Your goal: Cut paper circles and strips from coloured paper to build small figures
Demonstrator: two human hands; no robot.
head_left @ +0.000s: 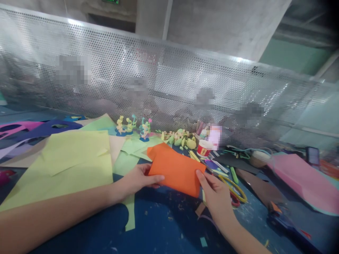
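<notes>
orange paper point(176, 168) lies long axis left-right between both hands; left hand point(139, 180) pinches its left edge, right hand point(215, 195) its right corner.

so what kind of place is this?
Likely a craft workbench: both hands, left hand and right hand, hold orange paper, with coloured sheets, small paper figures and a perforated metal screen behind.
</notes>
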